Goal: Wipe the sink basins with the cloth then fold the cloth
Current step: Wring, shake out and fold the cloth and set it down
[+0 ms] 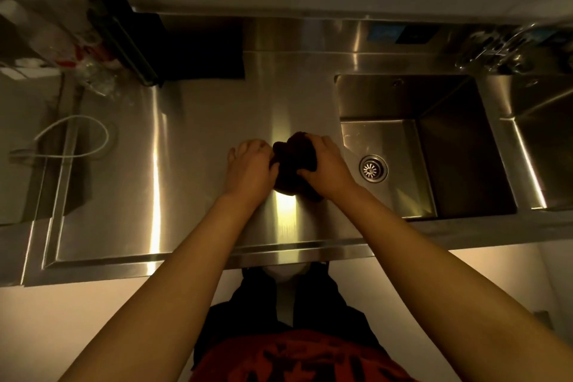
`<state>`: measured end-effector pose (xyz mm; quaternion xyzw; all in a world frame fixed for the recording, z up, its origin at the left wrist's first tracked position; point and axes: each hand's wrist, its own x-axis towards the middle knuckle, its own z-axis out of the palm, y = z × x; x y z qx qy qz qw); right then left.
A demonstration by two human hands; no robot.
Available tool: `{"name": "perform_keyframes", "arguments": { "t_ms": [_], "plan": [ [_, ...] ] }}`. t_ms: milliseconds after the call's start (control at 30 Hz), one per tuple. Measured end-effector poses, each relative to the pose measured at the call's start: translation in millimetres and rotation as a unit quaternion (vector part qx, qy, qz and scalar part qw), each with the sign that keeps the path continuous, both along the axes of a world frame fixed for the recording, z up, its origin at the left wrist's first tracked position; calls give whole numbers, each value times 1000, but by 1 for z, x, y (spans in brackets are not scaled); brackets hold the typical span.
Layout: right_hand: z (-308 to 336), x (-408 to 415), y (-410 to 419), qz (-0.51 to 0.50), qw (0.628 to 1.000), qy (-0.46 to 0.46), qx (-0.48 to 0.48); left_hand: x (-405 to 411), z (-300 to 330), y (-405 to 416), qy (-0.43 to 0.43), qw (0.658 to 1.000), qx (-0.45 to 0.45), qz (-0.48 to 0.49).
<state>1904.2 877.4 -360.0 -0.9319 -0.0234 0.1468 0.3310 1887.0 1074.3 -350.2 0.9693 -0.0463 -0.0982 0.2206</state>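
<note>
A dark brown cloth [294, 156] is bunched up over the steel drainboard [198, 139], just left of the near sink basin [400, 133]. My right hand [325, 164] grips the cloth from the right, fingers curled over its top. My left hand [251, 164] holds its left edge, fingertips tucked into the fabric. The round drain [373, 168] sits in the basin floor close to my right hand. A second basin [545, 133] lies at the far right, partly cut off by the frame.
A faucet [496, 46] stands behind the basins at the top right. A black mat [204, 46] lies at the back of the drainboard. Bottles and plastic clutter [62, 25] crowd the top left, and a white cable [74, 136] loops on the left counter.
</note>
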Motion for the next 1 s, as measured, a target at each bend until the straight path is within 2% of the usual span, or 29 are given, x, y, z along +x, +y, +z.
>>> {"name": "perform_keyframes", "arguments": {
  "t_ms": [167, 267, 400, 500, 567, 667, 767, 900, 1000],
  "plan": [
    [-4, -13, -32, -22, 997, 19, -75, -14, -7, 9, -1, 997, 11, 74],
    [1, -14, -45, -33, 996, 19, -76, -22, -4, 16, -4, 993, 7, 120],
    [11, -16, -54, 29, 989, 89, -118, -36, -1, 21, 49, 986, 35, 156],
    [14, -17, -57, 70, 982, 123, -123, -49, -5, 16, 90, 983, 81, 140],
    [13, -14, -57, 52, 988, 98, -111, -51, -6, 10, 71, 984, 90, 139],
    [4, -6, -54, 5, 995, 35, -96, -41, -7, -3, 17, 993, 36, 114],
    [-5, -1, -47, 11, 994, 48, -96, -23, -8, -17, 8, 999, -3, 36],
    [-20, -9, -35, 69, 992, 44, -95, -7, -18, -26, 63, 996, 33, -51],
    [-22, -14, -30, 73, 993, 49, -85, -8, -33, -25, 109, 990, 64, -58]
  ]
}}
